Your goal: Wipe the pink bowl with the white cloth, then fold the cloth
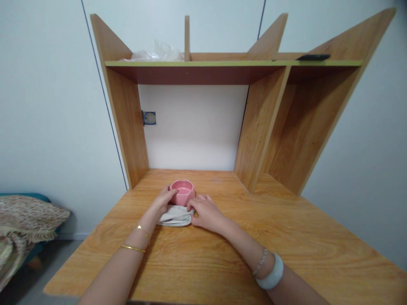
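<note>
A small pink bowl [183,199] with a glossy inside and angled sides sits towards the back of the wooden desk. My left hand [164,199] grips its left side, the thumb over the rim. Directly in front of the bowl, a folded white cloth [174,216] lies bunched on the desk. The fingers of my right hand [205,212] pinch the cloth's right end, close beside the bowl's lower right side. Part of the cloth's left end is hidden behind my left hand.
The wooden desk [190,262] carries a shelf unit [203,75] at its back. Clear plastic wrapping [159,51] and a dark flat object [313,57] rest on the upper shelf. A wall socket opening [149,118] shows behind. A patterned blanket [28,216] lies at far left.
</note>
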Demonstrator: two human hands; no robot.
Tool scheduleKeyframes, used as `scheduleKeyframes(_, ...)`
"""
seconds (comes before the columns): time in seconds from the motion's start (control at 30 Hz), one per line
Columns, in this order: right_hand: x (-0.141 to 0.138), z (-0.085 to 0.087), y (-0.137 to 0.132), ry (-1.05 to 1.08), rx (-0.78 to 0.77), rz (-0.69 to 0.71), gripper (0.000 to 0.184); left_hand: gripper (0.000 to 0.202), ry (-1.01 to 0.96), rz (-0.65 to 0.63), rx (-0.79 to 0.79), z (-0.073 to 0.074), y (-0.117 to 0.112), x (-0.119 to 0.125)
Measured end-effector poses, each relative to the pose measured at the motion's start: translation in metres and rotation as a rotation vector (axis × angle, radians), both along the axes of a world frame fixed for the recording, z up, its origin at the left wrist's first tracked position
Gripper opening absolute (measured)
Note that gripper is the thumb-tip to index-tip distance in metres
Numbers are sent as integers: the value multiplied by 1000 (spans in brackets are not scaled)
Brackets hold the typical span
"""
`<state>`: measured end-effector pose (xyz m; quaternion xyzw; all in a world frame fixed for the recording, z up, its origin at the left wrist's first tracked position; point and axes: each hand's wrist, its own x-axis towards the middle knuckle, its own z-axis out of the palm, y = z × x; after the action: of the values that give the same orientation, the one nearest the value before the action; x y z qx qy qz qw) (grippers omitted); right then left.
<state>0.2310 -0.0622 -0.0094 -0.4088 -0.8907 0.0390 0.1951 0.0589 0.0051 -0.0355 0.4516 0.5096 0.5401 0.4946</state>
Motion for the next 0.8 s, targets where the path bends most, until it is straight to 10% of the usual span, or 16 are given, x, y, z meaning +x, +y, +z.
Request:
scheduleKeyframes(0.43,97,24,29,-230,-25,-524,21,28,420,-89,-52,6,-5,-12)
scheduleKeyframes(0.63,53,17,16,32,-13,-153,16,30,539,-72,-8,0,4,-16)
scheduleKeyframes(0.8,17,6,4,-148,21,-34,40,30,532,-65,17,-4,4,-15)
